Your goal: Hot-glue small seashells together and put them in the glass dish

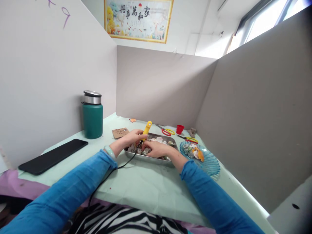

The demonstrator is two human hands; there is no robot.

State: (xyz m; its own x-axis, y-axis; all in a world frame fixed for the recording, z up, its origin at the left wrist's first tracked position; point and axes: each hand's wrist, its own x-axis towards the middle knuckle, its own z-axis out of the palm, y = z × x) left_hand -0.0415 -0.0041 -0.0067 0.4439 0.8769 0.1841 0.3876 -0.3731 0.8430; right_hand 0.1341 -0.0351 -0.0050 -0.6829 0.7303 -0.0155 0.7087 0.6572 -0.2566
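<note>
My left hand (130, 139) is closed around a yellow corded tool (147, 128), like a small glue gun, held tilted over a metal tray (148, 158). A black cord (114, 169) runs from the tool back toward me. The tray holds several small shells and stones (158, 140). My right hand (158, 149) reaches into the tray with its fingers curled over the pieces beside the tool's tip; what they pinch is too small to make out.
A blue shell-shaped glass dish (209, 162) with shells sits right of the tray. Two scissors (167, 131) (190, 139) and a small red cup (180, 129) lie behind. A green flask (92, 115), a brown card (120, 132) and a black phone (52, 156) are on the left. Partition walls enclose the desk.
</note>
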